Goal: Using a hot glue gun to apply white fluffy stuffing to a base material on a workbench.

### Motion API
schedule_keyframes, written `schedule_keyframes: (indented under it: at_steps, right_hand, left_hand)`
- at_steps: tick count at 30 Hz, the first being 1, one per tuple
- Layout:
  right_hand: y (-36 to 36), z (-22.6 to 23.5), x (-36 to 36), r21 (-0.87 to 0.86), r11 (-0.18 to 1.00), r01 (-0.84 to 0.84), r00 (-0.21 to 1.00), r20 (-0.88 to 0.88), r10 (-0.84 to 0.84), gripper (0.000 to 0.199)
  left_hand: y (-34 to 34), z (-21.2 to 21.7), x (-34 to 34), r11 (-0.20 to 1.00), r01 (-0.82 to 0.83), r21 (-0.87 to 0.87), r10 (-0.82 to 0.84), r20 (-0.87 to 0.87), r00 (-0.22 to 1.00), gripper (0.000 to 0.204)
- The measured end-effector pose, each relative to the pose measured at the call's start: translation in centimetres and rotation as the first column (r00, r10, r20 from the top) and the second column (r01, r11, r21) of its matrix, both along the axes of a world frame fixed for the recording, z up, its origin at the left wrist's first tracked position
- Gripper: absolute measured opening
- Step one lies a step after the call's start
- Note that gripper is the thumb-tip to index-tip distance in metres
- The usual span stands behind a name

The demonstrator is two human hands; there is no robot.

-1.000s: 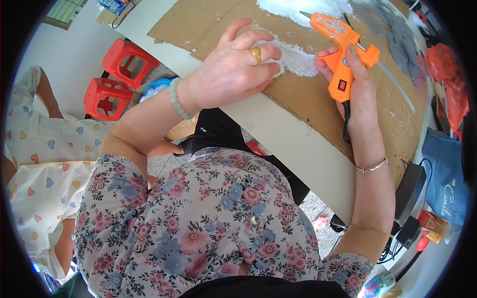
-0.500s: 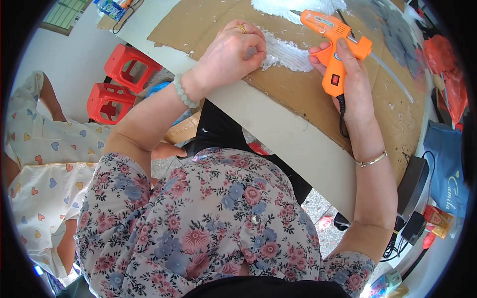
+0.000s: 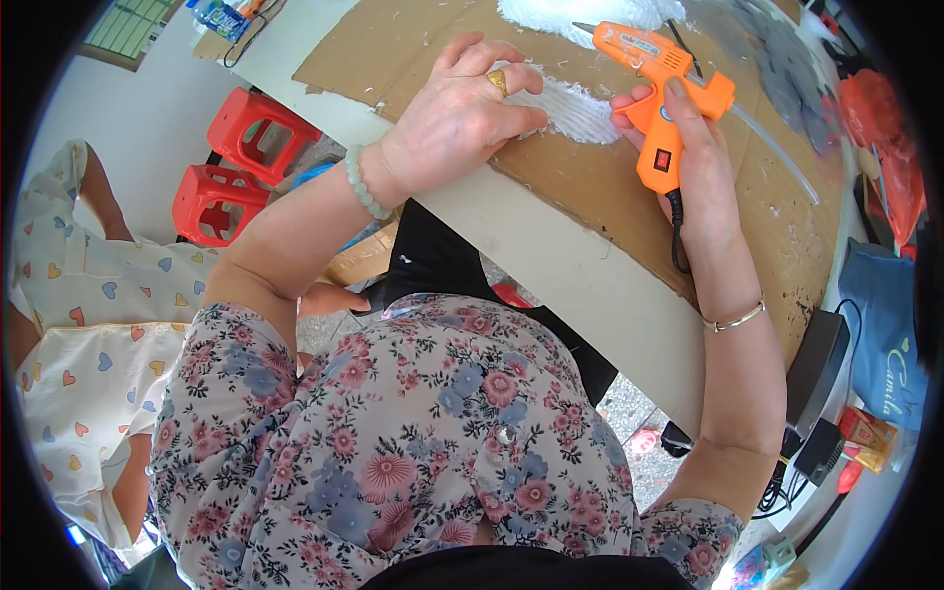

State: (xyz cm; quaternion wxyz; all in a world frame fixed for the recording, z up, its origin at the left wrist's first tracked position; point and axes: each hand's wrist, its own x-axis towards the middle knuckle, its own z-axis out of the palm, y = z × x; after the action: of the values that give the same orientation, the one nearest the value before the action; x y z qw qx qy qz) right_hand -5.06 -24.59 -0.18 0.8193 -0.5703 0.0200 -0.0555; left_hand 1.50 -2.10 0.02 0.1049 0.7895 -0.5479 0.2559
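Note:
An orange hot glue gun (image 3: pixel 657 123) is gripped in my right hand (image 3: pixel 700 147). Its nozzle points to the far left, a clear glue stick (image 3: pixel 782 157) sticks out of its back, and a black cord runs down from the handle. My left hand (image 3: pixel 460 113) is at the left end of a white ribbed, frayed-edged strip of fabric (image 3: pixel 580 113). Its fingers are raised and apart, with the thumb stretched toward the strip. Whether a fingertip touches the strip cannot be made out. The strip lies on brown cardboard (image 3: pixel 590 197).
A fluffy white piece (image 3: pixel 551 15) lies at the far edge of the cardboard. Red stools (image 3: pixel 221 202) stand on the floor to the left, by another person in a heart-patterned garment (image 3: pixel 118 285). Right of the table are a black box (image 3: pixel 818 364), a blue bag (image 3: pixel 880 324) and cables.
My left hand has shifted slightly right, and its curled fingers have spread and lifted. My right hand holds the glue gun in nearly the same place.

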Motion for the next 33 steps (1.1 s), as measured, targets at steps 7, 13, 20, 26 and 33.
schedule_keyframes:
  at_steps: [7, 13, 20, 26, 33]
  right_hand:
    - [0.1, 0.1, -0.1, -0.006, 1.0, 0.009, 1.0, -0.002, -0.009, 0.034]
    - [-0.1, 0.3, -0.4, -0.004, 1.0, -0.003, 1.0, 0.003, 0.003, 0.035]
    - [-0.3, 0.4, -0.6, -0.038, 0.999, 0.021, 1.0, -0.017, -0.022, 0.037]
    - [-0.3, 0.5, -0.7, -0.049, 0.998, 0.035, 0.999, -0.036, -0.037, 0.039]
    - [0.1, 0.8, -0.7, -0.06, 0.998, 0.013, 1.0, -0.01, -0.013, 0.039]
  left_hand:
    - [0.4, -0.2, 1.8, 0.996, -0.043, -0.077, 0.023, -0.238, 0.971, 0.019]
    - [2.5, 0.9, 2.4, 0.88, -0.252, -0.402, -0.186, -0.78, 0.598, 0.013]
    - [2.9, 0.4, 0.1, 0.999, -0.006, -0.035, 0.0, -0.17, 0.985, 0.023]
    - [1.8, -0.1, 1.0, 0.997, -0.009, -0.072, -0.001, -0.144, 0.99, 0.008]
    - [0.7, -0.3, 2.2, 0.987, -0.114, -0.112, 0.072, -0.325, 0.943, 0.011]
